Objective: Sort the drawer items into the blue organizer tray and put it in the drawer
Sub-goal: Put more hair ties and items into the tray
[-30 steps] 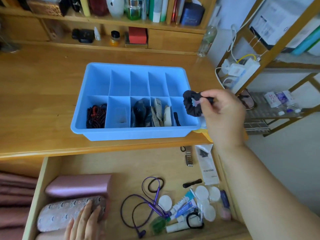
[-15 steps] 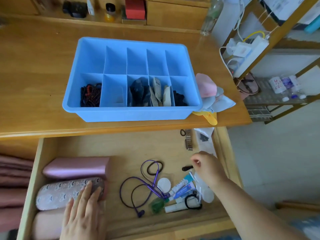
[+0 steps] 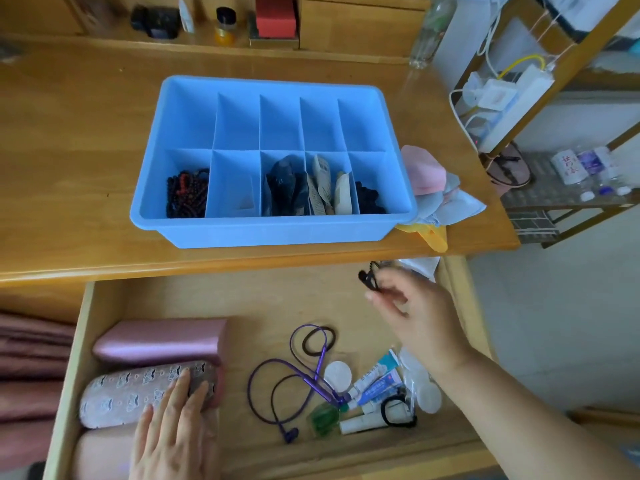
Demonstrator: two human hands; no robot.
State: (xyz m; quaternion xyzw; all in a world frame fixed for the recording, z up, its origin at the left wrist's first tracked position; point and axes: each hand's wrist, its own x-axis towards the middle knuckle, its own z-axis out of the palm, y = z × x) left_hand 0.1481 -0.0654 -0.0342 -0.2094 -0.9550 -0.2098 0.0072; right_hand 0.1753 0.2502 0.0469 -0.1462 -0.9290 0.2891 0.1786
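The blue organizer tray [image 3: 270,233] stands on the wooden desk above the open drawer [image 3: 263,299]. Its front compartments hold dark beads [image 3: 187,195], folded dark cloth and paper packets [image 3: 304,188], and a black scrunchie [image 3: 369,199]. My right hand [image 3: 415,317] hovers over the drawer's right side and pinches a small black hair clip [image 3: 369,280] in its fingertips. My left hand [image 3: 173,431] lies flat on a patterned pink case [image 3: 138,393] at the drawer's left. Purple earphones [image 3: 298,375], a hair tie, tubes and cotton pads lie in the drawer.
A pink satin case [image 3: 159,341] lies behind the patterned one. Pink and grey cloths [image 3: 436,188] sit right of the tray at the desk edge. A shelf with bottles and a red box [image 3: 277,20] runs along the back. A wire rack with a power strip [image 3: 502,98] stands to the right.
My right hand dropped the black scrunchie into the tray's front right compartment, went down into the drawer, and has lifted a small black hair clip. My left hand stays on the patterned case.
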